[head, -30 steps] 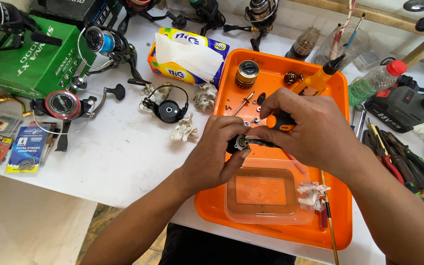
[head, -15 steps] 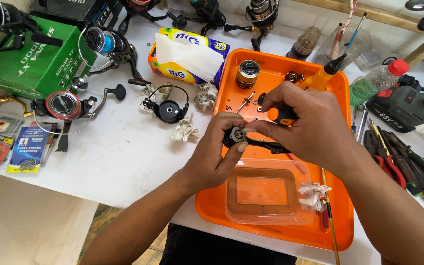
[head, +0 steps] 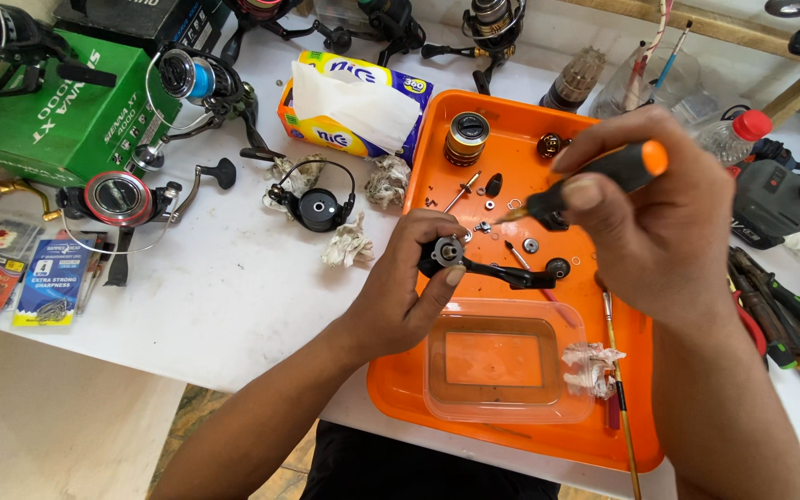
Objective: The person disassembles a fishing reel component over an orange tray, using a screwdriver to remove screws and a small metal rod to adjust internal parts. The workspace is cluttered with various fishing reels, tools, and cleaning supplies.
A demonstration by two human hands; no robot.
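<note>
From the head view, the left hand sits at the centre of the frame with its grip clenched around a black reel part, thumb pressed below the round metal piece at its near end, while the part's thin arm reaches right to a small knob. The part is held just above the orange tray, which fills the middle and lower right of the frame on the white surface. The right hand, right of centre, has its grip closed on a screwdriver with a black and orange handle, the tip pointing left and down toward small screws and washers scattered on the tray floor. Lower in the tray lies a clear plastic container, with a crumpled tissue just beside its right edge. At the tray's upper end stands a gold spool. To the upper left of the tray rests a tissue box, and a green box lies in the upper left of the frame. Pliers lie at the right edge.
</note>
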